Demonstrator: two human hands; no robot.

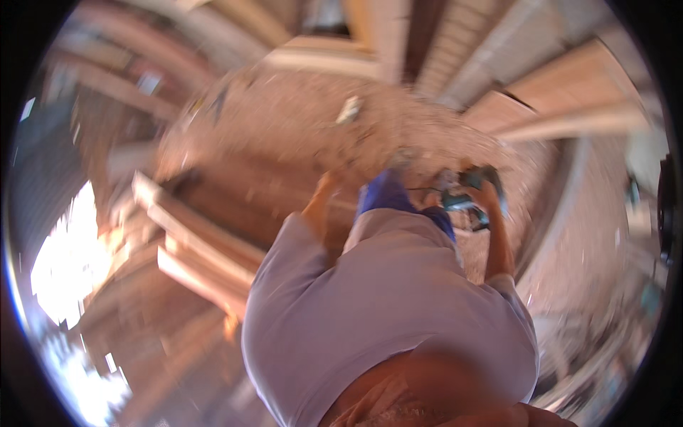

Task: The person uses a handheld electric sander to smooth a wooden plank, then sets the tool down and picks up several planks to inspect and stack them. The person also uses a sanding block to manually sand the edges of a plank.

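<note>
At my right side, my right hand [486, 196] is wrapped round a dark green and black power tool [455, 201], which hangs beside my leg above the floor. Blur hides the tool's exact kind. My left hand [327, 183] hangs at my left side, away from the tool, and nothing shows in it. Motion smears its fingers. The nearest things to it are my blue-clad leg [386, 192] and the brown dirt floor.
Long wooden boards [203, 231] lie to the left. Wide wooden panels [580, 82] lean at the far right, and more timber [320, 60] stands at the back. A small pale scrap [349, 109] lies on the dirt floor [284, 107] ahead. Scrap pieces [590, 349] are heaped at the lower right.
</note>
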